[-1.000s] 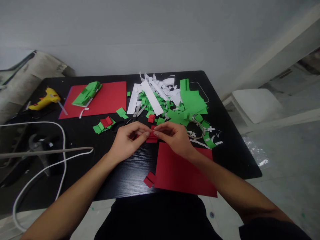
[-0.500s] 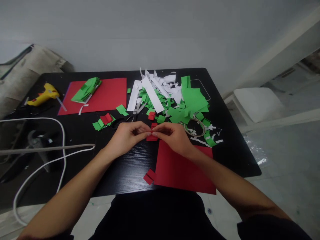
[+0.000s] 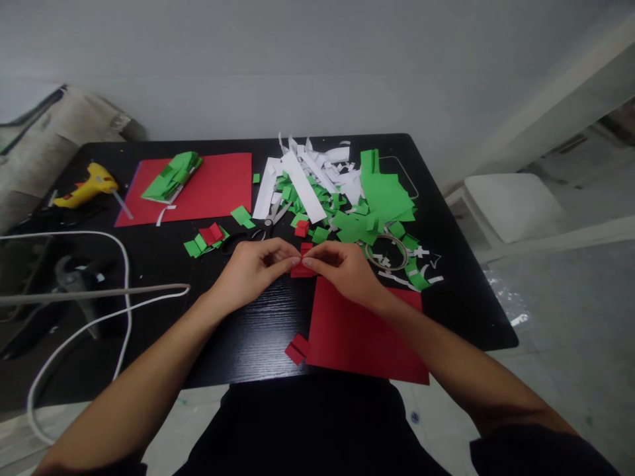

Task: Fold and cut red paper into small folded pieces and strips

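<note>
Pinched red paper piece (image 3: 300, 270) btwn left grip (image 3: 253, 268) & right grip (image 3: 343, 268), both clamped tight on it, low over counter (image 3: 253, 330), just beyond red sheet (image 3: 362, 330); scissors (image 3: 264, 229) close behind.

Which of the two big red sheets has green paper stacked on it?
The far red sheet, beside the glue gun, bears the green stack; the near red sheet has none.

A small red folded paper piece (image 3: 299, 271) sits just left of the frame's centre. It is a short, creased strip of matte card lying roughly level. Its two ends are pinched between the fingertips of the left hand (image 3: 251, 271) and the right hand (image 3: 347, 271).
</note>
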{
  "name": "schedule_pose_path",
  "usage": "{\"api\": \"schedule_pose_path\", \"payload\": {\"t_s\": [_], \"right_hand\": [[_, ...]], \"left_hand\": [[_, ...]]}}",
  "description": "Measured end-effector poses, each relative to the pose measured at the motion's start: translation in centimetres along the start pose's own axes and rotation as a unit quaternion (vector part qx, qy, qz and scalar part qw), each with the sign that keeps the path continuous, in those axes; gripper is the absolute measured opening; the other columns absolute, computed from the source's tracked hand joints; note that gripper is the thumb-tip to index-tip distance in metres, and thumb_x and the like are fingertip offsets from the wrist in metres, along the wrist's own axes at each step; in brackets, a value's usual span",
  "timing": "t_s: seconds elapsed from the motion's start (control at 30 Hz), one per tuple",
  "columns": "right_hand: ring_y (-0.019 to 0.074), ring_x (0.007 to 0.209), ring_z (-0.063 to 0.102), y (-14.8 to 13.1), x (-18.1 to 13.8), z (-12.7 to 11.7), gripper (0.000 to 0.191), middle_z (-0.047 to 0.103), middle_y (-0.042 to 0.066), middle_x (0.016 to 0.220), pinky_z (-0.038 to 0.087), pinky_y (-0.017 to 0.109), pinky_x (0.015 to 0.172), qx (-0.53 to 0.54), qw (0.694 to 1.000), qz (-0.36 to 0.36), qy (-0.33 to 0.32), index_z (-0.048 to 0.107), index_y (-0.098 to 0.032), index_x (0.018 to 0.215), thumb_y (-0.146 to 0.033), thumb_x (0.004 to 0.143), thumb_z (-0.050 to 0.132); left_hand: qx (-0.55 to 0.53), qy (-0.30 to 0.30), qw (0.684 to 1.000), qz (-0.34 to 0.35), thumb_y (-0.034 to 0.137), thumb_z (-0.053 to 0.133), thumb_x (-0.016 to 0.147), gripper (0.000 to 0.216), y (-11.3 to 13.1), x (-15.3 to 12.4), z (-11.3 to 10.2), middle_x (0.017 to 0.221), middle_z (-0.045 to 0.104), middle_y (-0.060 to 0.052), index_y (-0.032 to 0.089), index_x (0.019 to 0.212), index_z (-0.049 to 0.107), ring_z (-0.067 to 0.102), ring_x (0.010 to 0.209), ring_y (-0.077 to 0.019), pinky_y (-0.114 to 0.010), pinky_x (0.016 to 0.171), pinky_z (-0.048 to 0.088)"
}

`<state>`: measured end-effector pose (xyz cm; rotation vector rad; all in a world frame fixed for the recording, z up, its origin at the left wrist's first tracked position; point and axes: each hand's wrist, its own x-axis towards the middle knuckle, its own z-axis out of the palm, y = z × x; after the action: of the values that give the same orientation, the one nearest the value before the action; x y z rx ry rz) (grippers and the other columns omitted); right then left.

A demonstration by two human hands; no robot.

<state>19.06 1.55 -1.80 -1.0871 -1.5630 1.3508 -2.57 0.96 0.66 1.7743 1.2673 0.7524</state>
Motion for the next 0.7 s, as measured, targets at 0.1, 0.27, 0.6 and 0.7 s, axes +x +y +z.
{"api": "schedule_pose_path", "payload": {"t_s": [0.1, 0.27, 0.6, 0.7], "right_hand": [[0.0190, 0.081, 0.075, -0.24, 0.04, -0.02, 0.011, 0.082, 0.003, 0.087, 0.060, 0.034, 0.078, 0.001, 1.000, -0.006, 0.007, 0.080, -0.022, 0.086, -0.033, 0.086, 0.080], [0.0191, 0.079, 0.075, -0.33, -0.04, 0.09, 0.011, 0.082, 0.003, 0.086, 0.060, 0.033, 0.077, 0.011, 1.000, -0.006, 0.022, 0.081, -0.022, 0.084, -0.034, 0.084, 0.082], [0.0196, 0.080, 0.076, -0.55, -0.09, 0.28, 0.011, 0.082, 0.003, 0.086, 0.061, 0.034, 0.079, 0.014, 0.999, -0.008, 0.033, 0.081, -0.023, 0.083, -0.034, 0.083, 0.082], [0.0185, 0.077, 0.075, -0.50, -0.03, 0.26, 0.010, 0.082, 0.003, 0.084, 0.061, 0.033, 0.077, 0.018, 0.999, -0.007, 0.032, 0.081, -0.023, 0.083, -0.033, 0.082, 0.083]], "left_hand": [[0.003, 0.002, 1.000, 0.000, 0.040, 0.072, 0.093, 0.022, 0.04, -0.02, -0.09, 0.082, 0.079, -0.004, 0.020, 0.097, 0.079, 0.071, 0.073, -0.0169, -0.027, 0.067, 0.053], [-0.002, 0.005, 1.000, 0.005, 0.042, 0.074, 0.092, 0.022, -0.16, 0.01, -0.20, 0.082, 0.078, -0.002, 0.020, 0.095, 0.079, 0.070, 0.075, -0.0155, -0.025, 0.066, 0.051], [-0.033, 0.012, 0.999, 0.004, 0.035, 0.077, 0.089, 0.017, 0.31, 0.20, -0.49, 0.080, 0.075, -0.002, 0.019, 0.091, 0.077, 0.065, 0.070, -0.0140, -0.025, 0.065, 0.051], [-0.035, 0.015, 0.999, 0.006, 0.034, 0.077, 0.088, 0.015, 0.41, 0.26, -0.49, 0.079, 0.075, -0.002, 0.019, 0.089, 0.077, 0.064, 0.068, -0.0133, -0.025, 0.065, 0.051]]}}
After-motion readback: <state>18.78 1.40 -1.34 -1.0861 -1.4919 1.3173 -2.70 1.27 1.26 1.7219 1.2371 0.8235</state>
